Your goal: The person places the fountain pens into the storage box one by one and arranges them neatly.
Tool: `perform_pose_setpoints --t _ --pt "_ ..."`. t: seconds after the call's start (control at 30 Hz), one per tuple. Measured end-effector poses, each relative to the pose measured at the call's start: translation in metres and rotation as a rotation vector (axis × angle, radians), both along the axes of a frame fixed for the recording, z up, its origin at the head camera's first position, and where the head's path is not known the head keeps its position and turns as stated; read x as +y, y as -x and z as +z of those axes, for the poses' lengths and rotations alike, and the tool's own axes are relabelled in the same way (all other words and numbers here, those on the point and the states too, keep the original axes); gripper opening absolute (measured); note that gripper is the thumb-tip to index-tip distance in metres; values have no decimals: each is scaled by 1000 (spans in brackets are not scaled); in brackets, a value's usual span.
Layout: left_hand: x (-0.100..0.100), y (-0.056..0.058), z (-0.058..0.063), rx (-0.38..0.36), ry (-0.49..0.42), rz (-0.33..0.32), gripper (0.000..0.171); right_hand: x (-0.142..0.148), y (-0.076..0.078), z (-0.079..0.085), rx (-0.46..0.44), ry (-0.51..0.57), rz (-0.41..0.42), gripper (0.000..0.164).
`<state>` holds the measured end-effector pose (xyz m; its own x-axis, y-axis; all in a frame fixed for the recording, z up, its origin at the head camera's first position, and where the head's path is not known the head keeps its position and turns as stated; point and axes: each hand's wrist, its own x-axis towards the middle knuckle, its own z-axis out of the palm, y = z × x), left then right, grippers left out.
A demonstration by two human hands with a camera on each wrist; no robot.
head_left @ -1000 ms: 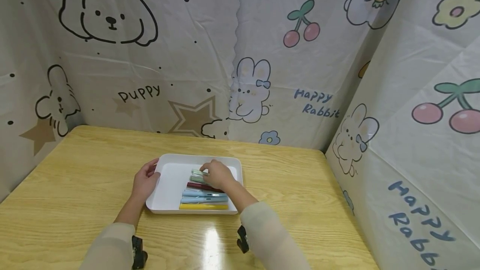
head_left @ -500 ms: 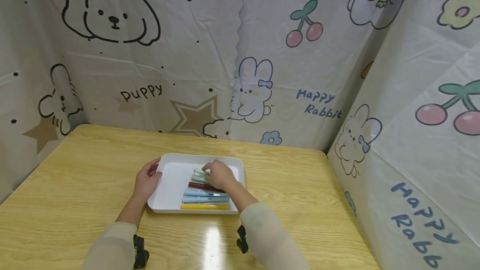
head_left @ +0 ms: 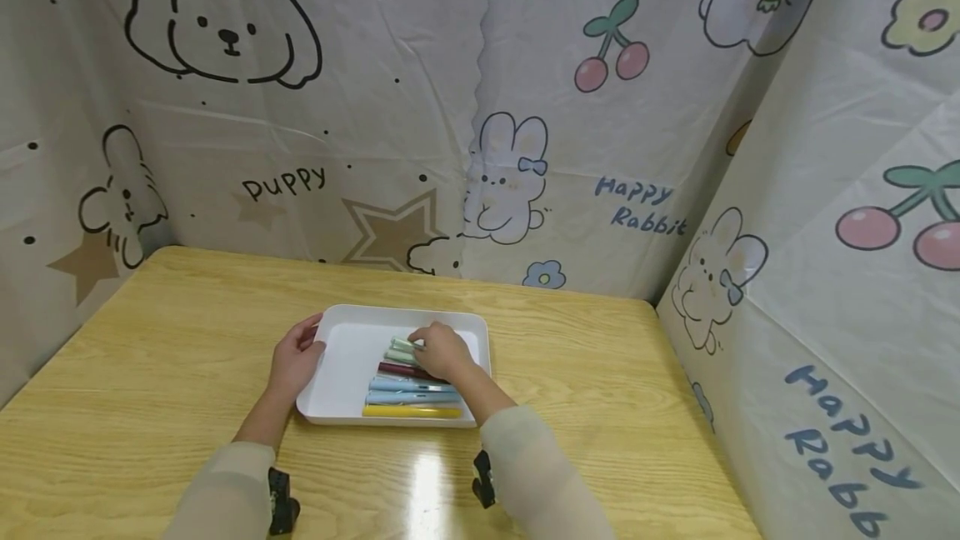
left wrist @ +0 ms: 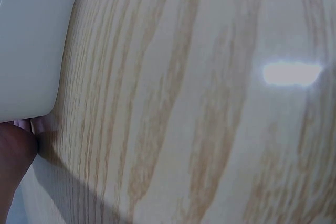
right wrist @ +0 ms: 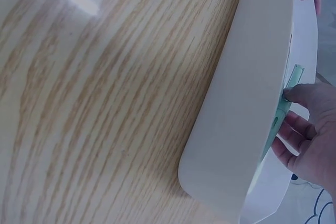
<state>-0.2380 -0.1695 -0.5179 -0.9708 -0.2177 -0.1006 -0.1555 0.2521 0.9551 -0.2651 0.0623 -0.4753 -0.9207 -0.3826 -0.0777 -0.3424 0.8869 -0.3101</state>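
A shallow white tray (head_left: 341,373) lies on the table with a column of pens in its right part. My left hand (head_left: 295,365) grips the tray's left edge, thumb at the rim and fingers along the outer side. Over the far end of the column, my right hand (head_left: 442,351) pinches a light green pen (right wrist: 283,107) between thumb and fingers; the right wrist view shows this closely. Another light green pen (head_left: 401,357) lies just nearer, followed by a dark red pen (head_left: 405,370), light blue pens (head_left: 412,397) and a yellow pen (head_left: 411,412). My right hand hides some pen ends.
The wooden table (head_left: 585,407) extends around the tray, with a bright reflection in front. A printed cloth (head_left: 390,123) hangs behind the table and along both sides. Black wrist devices (head_left: 281,502) sit at both sleeves.
The head view has shifted slightly, so the scene sits a little further right. Both hands stay at the same places on the tray and the green pen; the pens keep their order.
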Motion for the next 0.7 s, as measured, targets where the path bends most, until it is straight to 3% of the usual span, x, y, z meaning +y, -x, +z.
perform_pose_setpoints --t 0.7 --pt "-2 1 -1 -23 -22 1 50 -4 -3 -5 2 4 -18 28"
